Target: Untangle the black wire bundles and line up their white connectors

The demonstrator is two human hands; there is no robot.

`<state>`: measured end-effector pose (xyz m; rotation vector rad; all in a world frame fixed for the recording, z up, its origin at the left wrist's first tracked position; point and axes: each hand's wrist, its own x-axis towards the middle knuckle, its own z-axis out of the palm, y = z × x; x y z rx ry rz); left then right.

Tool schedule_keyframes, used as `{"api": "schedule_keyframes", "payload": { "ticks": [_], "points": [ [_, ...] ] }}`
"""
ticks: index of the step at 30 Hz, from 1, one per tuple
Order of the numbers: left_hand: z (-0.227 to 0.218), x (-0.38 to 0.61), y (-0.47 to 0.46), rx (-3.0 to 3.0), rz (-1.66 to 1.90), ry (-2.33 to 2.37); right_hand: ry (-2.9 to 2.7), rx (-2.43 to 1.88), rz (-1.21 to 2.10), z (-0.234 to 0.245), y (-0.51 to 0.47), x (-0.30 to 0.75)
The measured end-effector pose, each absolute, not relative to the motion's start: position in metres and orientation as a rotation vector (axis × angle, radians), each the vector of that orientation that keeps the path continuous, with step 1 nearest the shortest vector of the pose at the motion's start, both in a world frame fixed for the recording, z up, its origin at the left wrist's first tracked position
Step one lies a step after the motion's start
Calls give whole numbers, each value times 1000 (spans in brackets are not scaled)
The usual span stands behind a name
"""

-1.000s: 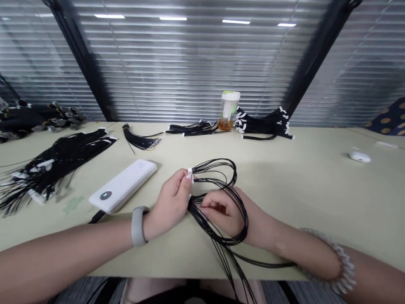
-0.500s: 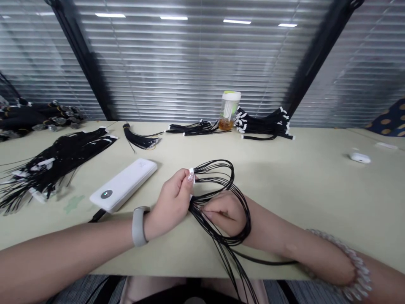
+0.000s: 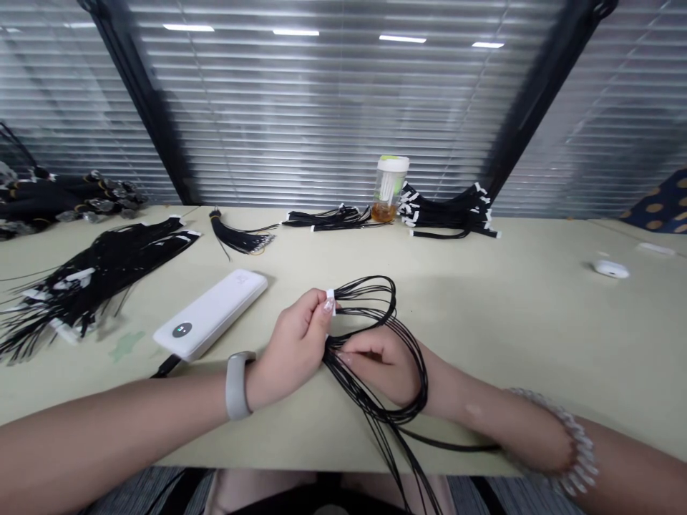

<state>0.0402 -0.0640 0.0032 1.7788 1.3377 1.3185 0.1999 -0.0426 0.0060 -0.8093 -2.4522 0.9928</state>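
Head view, desk scene: long pale-green table [image 3: 515,343] in front of slatted window blinds [image 3: 322,121]. Dark heap with metal ends [image 3: 69,197] behind the table at far left; polka-dot fabric [image 3: 658,200] at far right. On the table, left side, large loose bundle of black wires with white tags [image 3: 107,268]. Back edge, left to right: tassel-like black bunch [image 3: 230,236], flatter black bunch [image 3: 333,217], clear jar with white lid and amber liquid in the bottom [image 3: 389,189], tagged black bundle [image 3: 451,211] touching the jar's right side. White power bank [image 3: 209,315] lies just left of the hands, short black cable [image 3: 167,366] at its near end. Small white oval object [image 3: 610,269] sits well off to the right.

Task item: black cords [image 3: 376,285] held up in loops just above the table, lower strands hanging past its near edge. Left hand [image 3: 293,350], gray wristband [image 3: 235,385], clenched in a pinch on the tagged cord ends, white tag [image 3: 330,302] showing above the fingers. Right hand [image 3: 382,368], beaded bracelet [image 3: 574,443], fingers curled, grasping strands just beside the left hand, loops running around it.
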Motion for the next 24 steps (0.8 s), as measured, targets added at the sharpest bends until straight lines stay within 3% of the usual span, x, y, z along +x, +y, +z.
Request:
{"api": "schedule_keyframes", "payload": {
  "ticks": [24],
  "points": [
    [1,40,-63,1805,1270,1343,-2491,-860,885,8,-44,200]
  ]
}}
